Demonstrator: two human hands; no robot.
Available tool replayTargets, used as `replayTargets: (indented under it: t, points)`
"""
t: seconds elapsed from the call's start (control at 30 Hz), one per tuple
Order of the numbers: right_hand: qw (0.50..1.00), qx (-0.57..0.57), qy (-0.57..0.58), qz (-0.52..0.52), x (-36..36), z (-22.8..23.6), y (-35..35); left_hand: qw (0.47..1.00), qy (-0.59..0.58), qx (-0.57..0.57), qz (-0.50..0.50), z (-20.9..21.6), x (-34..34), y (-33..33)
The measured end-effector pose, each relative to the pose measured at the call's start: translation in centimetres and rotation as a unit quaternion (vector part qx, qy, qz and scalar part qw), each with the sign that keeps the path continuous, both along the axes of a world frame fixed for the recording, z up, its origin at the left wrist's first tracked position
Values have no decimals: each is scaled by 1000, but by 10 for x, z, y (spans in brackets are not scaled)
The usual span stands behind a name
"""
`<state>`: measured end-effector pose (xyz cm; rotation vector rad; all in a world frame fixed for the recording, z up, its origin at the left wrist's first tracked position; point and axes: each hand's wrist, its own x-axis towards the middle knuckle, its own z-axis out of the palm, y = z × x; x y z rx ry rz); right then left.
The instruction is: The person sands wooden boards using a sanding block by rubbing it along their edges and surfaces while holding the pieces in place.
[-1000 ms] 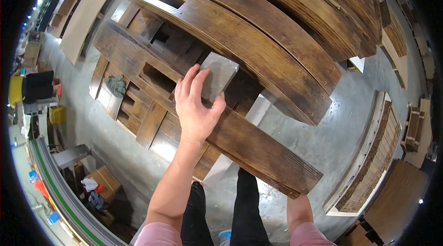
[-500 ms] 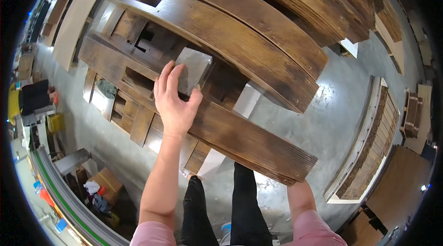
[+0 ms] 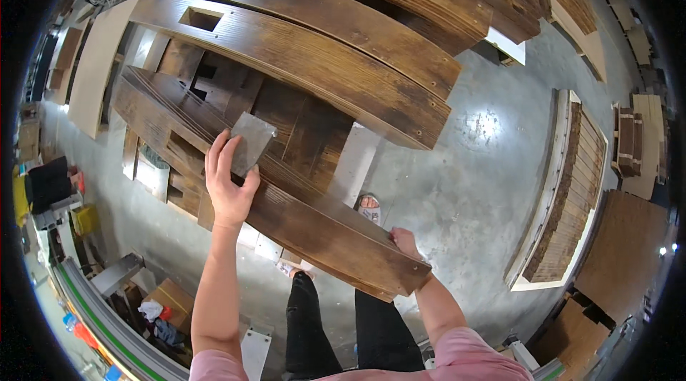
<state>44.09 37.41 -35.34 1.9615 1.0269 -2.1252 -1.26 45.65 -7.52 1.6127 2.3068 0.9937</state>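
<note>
A long brown-stained wooden plank (image 3: pixel 321 227) with a rectangular cutout lies slanted across in front of me, its near end tilted. My right hand (image 3: pixel 405 241) is wrapped round that near right end from below, with part of the hand hidden by the wood. My left hand (image 3: pixel 230 191) grips a thin grey rectangular block (image 3: pixel 251 139) between thumb and fingers, at the plank's far long edge. The block's exact kind I cannot make out.
Beyond are curved brown boards (image 3: pixel 300 41) with cutouts, and more boards stacked behind. A slatted panel (image 3: pixel 561 195) lies on the floor at right. A cardboard box (image 3: pixel 175 302) and a metal rail (image 3: pixel 107 324) are at lower left. My feet stand under the plank.
The plank's near end has swung left and tilted, showing its side face. My right hand now shows over its far edge. My left hand, still with the grey block, has shifted left.
</note>
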Motion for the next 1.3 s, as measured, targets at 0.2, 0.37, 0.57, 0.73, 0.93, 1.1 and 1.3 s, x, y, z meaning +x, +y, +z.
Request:
replayTargets:
  t: [0.2,0.37,0.57,0.73,0.93,1.1,1.3]
  points:
    - [980,13,183,-74,-35,180,94,974,-167,96,120,23,7,-50]
    - [905,166,170,353,-89,263,88,929,-295,76,211,36,42,-146]
    - [892,268,141,335,-106,255,48,803,-450,31,390,39,129,-227]
    - [890,254,125,357,-113,271,43,599,-603,120,513,24,204,-246]
    - [888,230,138,374,-101,243,48,554,-636,142,518,17,274,-253]
    - [873,253,182,375,-94,222,56,453,-699,269,483,1,331,-286]
    - [824,276,217,444,-104,216,82,328,-721,336,510,-15,422,-314]
